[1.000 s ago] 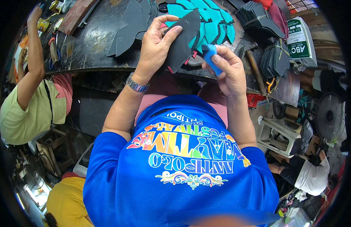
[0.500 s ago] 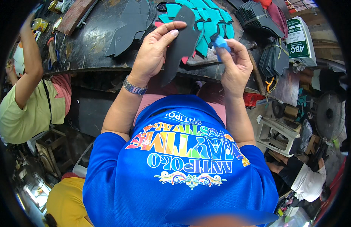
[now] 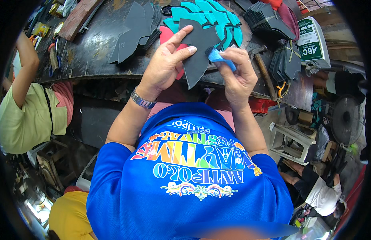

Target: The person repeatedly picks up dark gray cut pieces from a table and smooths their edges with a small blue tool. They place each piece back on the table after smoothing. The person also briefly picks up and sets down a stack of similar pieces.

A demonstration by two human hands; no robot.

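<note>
Grey piece (image 3: 200, 35): left fingers (image 3: 179, 37) are gripping it, long axis pointing toward us.
Blue pad (image 3: 217, 57): we are pinching it in right fingers (image 3: 240, 56), just right of piece.

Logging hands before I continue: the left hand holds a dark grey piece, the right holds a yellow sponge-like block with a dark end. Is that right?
The sponge-like block in the right hand is blue, not yellow, as the head view shows; the left hand does hold the dark grey piece.
</note>
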